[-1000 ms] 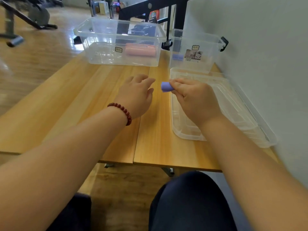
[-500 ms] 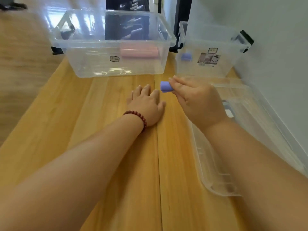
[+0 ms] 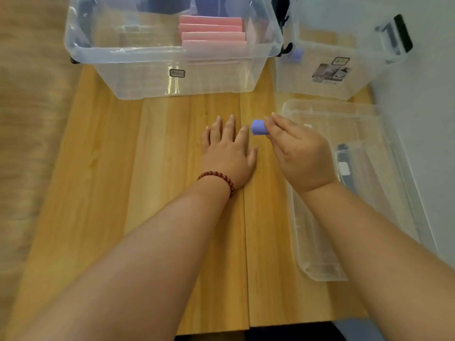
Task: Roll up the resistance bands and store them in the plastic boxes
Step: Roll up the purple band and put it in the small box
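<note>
Bright, even light; glare streaks on large clear box (image 3: 147, 50) at 11 o'clock; floor (image 3: 29, 143) motion-smeared at 9 o'clock; edges stretched.

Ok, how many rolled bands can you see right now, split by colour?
Pink rolled bands, in the large clear box: 4
Purple rolled bands: 2, one pinched in the right hand, the other in the smaller clear box
Total: 6
</note>
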`<state>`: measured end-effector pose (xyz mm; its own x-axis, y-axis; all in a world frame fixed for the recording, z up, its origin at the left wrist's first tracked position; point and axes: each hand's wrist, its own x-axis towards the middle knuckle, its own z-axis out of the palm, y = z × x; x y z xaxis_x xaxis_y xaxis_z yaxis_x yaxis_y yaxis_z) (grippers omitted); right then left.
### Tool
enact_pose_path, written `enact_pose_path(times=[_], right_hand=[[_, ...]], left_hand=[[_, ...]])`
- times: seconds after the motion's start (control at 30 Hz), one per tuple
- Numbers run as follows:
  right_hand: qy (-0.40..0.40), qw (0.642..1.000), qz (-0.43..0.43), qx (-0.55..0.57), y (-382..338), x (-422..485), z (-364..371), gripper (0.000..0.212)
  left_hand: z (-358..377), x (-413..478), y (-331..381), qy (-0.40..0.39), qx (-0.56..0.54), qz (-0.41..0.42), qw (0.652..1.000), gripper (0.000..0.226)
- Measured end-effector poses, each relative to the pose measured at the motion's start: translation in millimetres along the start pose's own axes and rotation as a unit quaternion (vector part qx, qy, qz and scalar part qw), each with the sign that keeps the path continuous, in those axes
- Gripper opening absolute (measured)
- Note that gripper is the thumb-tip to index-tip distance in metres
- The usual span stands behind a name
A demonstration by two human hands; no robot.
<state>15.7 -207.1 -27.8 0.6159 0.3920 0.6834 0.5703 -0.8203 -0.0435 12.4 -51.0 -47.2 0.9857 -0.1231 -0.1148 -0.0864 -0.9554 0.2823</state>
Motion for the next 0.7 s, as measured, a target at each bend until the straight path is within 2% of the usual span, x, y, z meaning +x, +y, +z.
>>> enact_pose_path(times=[0.33,0.63,0.7], right_hand=[[-0.048,0.997,0.062,-0.017,-10.1,28.6,-35.0,0.029],[-0.063,0.993,0.096,-0.025,12.3,27.9,-52.1,0.027],[-0.064,0.992,0.111,-0.017,22.1,34.0,-54.9,0.026]], left_hand=[[-15.9,6.9,9.4,-0.127,0.05,-0.022,0.99,0.064],[-24.9,10.7,16.7,-0.133,0.07,-0.021,0.988,0.063],[-38.5,11.5,21.6,-0.125,0.063,0.004,0.99,0.061]])
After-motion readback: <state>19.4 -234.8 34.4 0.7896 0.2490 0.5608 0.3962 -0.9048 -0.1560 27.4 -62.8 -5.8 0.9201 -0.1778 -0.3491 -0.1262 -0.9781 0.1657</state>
